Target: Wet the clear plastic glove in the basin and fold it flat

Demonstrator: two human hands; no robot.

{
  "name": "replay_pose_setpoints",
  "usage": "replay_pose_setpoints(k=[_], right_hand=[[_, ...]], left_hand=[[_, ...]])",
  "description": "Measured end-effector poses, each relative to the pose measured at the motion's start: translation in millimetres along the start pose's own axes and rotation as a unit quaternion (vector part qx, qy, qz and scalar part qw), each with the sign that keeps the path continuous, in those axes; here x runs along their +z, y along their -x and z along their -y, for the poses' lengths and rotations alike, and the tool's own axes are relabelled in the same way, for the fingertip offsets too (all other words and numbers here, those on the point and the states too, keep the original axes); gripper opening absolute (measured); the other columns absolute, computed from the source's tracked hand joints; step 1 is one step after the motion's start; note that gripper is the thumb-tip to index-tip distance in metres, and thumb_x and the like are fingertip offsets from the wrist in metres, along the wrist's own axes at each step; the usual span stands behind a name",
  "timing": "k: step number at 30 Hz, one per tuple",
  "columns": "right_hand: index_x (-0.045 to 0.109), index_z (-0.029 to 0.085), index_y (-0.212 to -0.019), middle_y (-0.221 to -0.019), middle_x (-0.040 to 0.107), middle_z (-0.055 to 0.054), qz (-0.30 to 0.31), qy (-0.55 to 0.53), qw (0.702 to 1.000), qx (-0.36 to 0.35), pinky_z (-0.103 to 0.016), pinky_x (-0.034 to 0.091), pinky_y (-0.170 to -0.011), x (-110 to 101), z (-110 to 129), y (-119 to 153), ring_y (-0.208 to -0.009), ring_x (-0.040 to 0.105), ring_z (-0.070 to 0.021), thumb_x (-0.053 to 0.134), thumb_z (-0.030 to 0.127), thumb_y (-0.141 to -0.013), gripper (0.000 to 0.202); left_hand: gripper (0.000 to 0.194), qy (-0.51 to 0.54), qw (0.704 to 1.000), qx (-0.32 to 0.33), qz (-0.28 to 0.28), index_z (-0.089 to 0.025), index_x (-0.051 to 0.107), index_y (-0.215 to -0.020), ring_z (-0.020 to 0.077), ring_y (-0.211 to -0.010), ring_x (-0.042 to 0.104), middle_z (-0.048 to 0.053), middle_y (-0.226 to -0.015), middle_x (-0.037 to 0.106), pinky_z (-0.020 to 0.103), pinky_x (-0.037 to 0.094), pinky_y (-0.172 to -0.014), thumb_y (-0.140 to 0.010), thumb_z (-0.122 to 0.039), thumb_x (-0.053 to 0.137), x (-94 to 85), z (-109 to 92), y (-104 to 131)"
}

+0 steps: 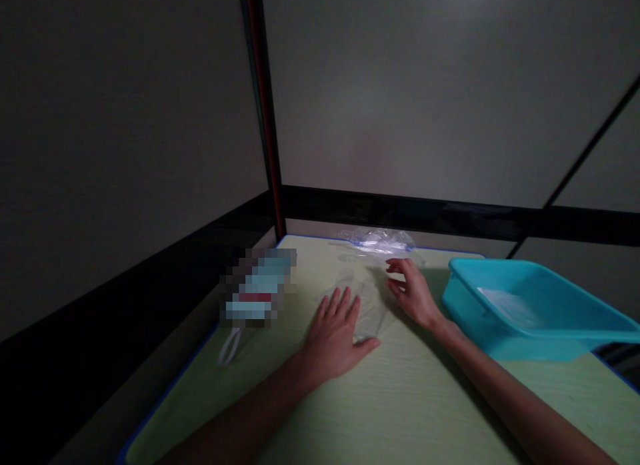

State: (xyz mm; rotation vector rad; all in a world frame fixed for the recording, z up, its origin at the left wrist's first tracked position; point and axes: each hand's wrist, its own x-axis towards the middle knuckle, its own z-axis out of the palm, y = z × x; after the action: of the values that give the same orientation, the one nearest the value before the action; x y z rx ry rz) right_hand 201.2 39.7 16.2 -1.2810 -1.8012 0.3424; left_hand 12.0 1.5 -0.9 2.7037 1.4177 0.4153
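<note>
Plastic film (370, 312), thin and see-through, lies on the table (390, 412) near the centre of the frame in the head view. Its outline is faint, so its exact shape is hard to make out. The left hand (333, 338), just below the middle of the frame, is laid palm down over the near left part of this film, fingers spread and thumb pointing right; it is flat and grips nothing. The right hand (416, 297) is to the right of the film, its fingers loosely bent towards the left, with a gap between fingers and thumb. Its grip is released, with nothing visible in it; whether its fingertips touch the film cannot be told.

Beyond both hands, at the table's far edge, lies a crumpled clear bag (383, 242) with bright reflections. At right, a turquoise basin (520, 342) stands on the table near the right forearm, with a whitish sheet (510, 307) inside. At left, a pale blue item (260, 285), blurred by pixelation, lies near the table's left edge, a white loop (229, 347) at its lower end. The pale green tabletop has a blue rim.
</note>
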Motion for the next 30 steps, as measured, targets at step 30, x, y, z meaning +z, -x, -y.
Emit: replay_pose_setpoints(k=[30], right_hand=[[0.053,0.017,-0.103,-0.111,0.05,-0.01,0.267,0.232,0.907,-0.228,-0.04,0.027,-0.091,-28.2,34.2,39.5,-0.106,0.041,-0.0208,0.04,0.041,-0.082,0.035]], left_hand=[[0.041,0.062,0.986,0.155,0.006,-0.017,0.033,-0.125,0.0122,-0.123,0.021,0.004,-0.134,0.028,0.03,0.018,-0.101,-0.084,-0.022,0.032,-27.3,38.4,-3.4]])
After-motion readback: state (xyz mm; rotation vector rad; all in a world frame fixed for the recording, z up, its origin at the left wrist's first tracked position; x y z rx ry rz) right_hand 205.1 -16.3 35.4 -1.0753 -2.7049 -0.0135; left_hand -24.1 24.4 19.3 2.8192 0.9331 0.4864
